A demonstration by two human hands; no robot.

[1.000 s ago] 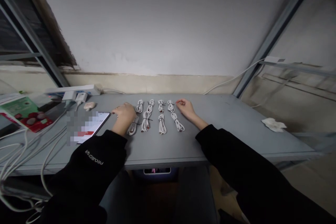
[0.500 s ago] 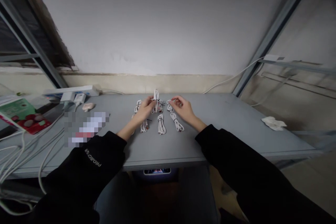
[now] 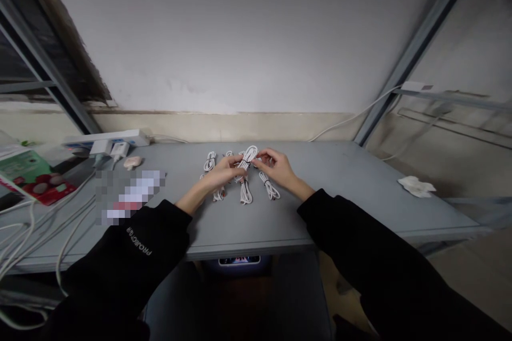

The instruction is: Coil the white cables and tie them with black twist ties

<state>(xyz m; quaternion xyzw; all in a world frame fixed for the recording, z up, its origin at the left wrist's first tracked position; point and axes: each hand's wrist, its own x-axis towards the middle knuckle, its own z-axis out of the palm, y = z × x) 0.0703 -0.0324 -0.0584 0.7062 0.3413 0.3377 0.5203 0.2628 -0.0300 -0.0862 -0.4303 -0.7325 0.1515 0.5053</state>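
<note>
A coiled white cable (image 3: pixel 250 153) bound with a black tie (image 3: pixel 245 162) is held up, tilted, above the table by my left hand (image 3: pixel 223 173), its thumb and fingers closed round the lower part. My right hand (image 3: pixel 277 165) is at the right side of this coil, its thumb and forefinger pinched at the end of the tie. Below my hands lie more tied coils: one white coil (image 3: pixel 246 192) in the middle and another white coil (image 3: pixel 269 186) to the right. A further white coil (image 3: pixel 209 161) lies beyond my left hand. Other coils are partly hidden behind my fingers.
The grey table (image 3: pixel 340 197) meets a wall at the back. On the left are a power strip (image 3: pixel 132 137) with plugs, a small pink case (image 3: pixel 133 162), a green and red package (image 3: pixel 36 176) and loose white cables (image 3: pixel 30 234). A crumpled tissue (image 3: pixel 416 186) lies at the right.
The held coil has tilted from upright to leaning right and come lower and nearer to my right hand. My right fingers now meet it at the tie.
</note>
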